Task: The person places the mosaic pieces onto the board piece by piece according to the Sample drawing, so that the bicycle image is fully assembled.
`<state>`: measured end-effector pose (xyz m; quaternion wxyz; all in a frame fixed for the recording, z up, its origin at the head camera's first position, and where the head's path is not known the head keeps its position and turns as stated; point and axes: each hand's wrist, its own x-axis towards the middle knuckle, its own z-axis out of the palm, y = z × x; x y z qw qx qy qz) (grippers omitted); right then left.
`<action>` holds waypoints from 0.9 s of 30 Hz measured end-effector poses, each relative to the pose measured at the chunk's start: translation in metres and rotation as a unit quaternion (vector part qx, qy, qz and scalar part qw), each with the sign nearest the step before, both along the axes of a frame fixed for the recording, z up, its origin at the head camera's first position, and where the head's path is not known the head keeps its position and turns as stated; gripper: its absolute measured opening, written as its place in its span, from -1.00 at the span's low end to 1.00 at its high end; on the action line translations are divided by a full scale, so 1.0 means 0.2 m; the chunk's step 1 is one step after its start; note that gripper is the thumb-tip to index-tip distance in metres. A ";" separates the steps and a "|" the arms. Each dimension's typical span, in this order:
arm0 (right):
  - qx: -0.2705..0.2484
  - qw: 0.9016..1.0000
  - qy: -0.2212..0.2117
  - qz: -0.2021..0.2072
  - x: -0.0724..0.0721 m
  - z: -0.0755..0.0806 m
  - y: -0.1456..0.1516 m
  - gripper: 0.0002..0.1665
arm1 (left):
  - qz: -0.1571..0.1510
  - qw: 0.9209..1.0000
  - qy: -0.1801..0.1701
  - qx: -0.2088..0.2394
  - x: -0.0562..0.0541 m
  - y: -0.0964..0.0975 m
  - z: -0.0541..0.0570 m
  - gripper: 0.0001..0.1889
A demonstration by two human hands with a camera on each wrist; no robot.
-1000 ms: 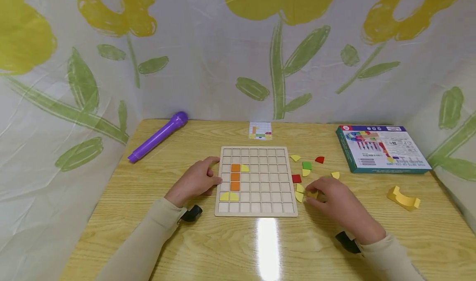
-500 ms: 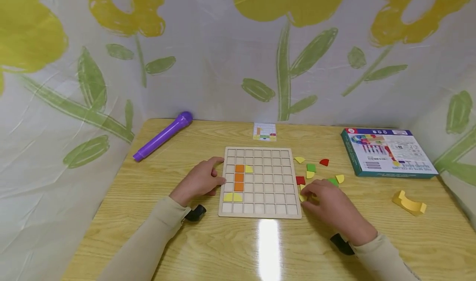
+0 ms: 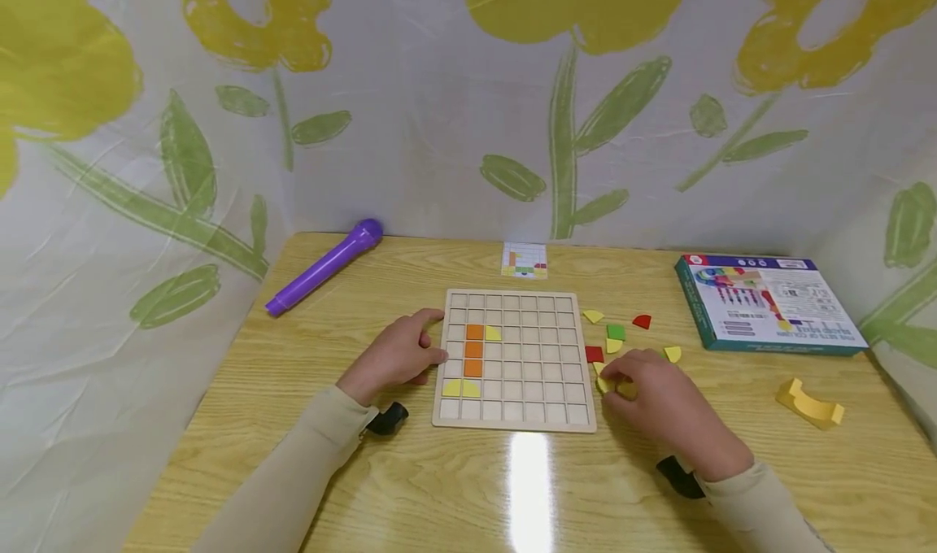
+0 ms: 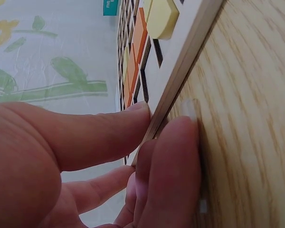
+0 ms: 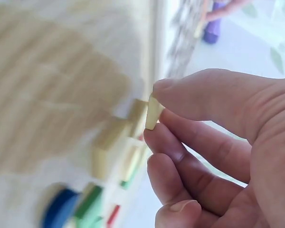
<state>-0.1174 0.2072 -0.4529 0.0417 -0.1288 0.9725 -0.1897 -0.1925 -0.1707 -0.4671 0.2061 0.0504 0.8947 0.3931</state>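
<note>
A square wooden grid board (image 3: pixel 515 429) lies mid-table, its left part holding orange square tiles (image 3: pixel 474 349) in a column and yellow quarter-round tiles (image 3: pixel 462 388). At the board's left edge, my left hand (image 3: pixel 395 350) grips the rim; the left wrist view shows the thumb on top and curled fingers against the side. Just off the right edge is my right hand (image 3: pixel 669 402), low over loose pieces. Its thumb and fingers pinch a small yellow piece (image 5: pixel 153 113), seen edge-on in the right wrist view. The palm hides some pieces beneath it.
Loose tiles lie right of the board: a red square (image 3: pixel 594 354), a green square (image 3: pixel 616 332), a red quarter-round (image 3: pixel 642 321) and several yellow ones. A pattern card (image 3: pixel 524 260), purple microphone (image 3: pixel 325 268), flat box (image 3: pixel 769 303) and yellow arch block (image 3: pixel 809 404) stand around.
The head view has shifted slightly, sliding the scene rightward. My right hand has moved a little among the loose pieces, covering a green one seen half a second ago. The left hand keeps its place.
</note>
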 end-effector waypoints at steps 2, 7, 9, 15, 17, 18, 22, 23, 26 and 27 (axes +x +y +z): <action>-0.012 1.000 0.003 0.004 -0.01 0.02 -0.02 -0.79 | 0.001 1.000 -0.003 0.002 0.00 0.00 0.00 -0.25; -0.019 0.998 0.024 0.047 -0.03 0.05 -0.18 -0.81 | 0.002 1.000 -0.002 -0.001 0.00 0.00 -0.01 -0.25; -0.013 0.997 0.039 0.070 -0.04 0.06 -0.27 -0.81 | 0.001 1.000 -0.001 -0.001 0.00 0.00 -0.01 -0.25; -0.017 0.987 0.075 0.140 -0.06 0.03 -0.55 -0.80 | -0.001 1.000 0.000 0.002 0.00 -0.01 -0.01 -0.25; -0.024 0.983 0.084 0.164 -0.05 0.02 -0.64 -0.80 | -0.003 1.000 0.003 0.000 0.00 -0.01 -0.01 -0.25; -0.027 0.980 0.086 0.176 -0.05 0.02 -0.68 -0.80 | -0.004 1.000 0.003 0.000 0.00 -0.01 -0.01 -0.25; -0.046 0.974 0.089 0.205 -0.04 -0.01 -0.80 -0.84 | -0.004 1.000 0.004 0.001 0.00 0.00 0.00 -0.25; -0.048 0.973 0.086 0.208 -0.04 -0.01 -0.82 -0.85 | -0.003 1.000 0.004 0.003 0.00 0.00 0.01 -0.26; -0.047 0.974 0.077 0.210 -0.03 -0.03 -0.86 -0.85 | 0.001 1.000 0.003 0.006 0.01 0.00 0.01 -0.26; -0.045 0.974 0.075 0.209 -0.03 -0.04 -0.87 -0.85 | 0.000 1.000 0.004 0.006 0.01 0.00 0.01 -0.26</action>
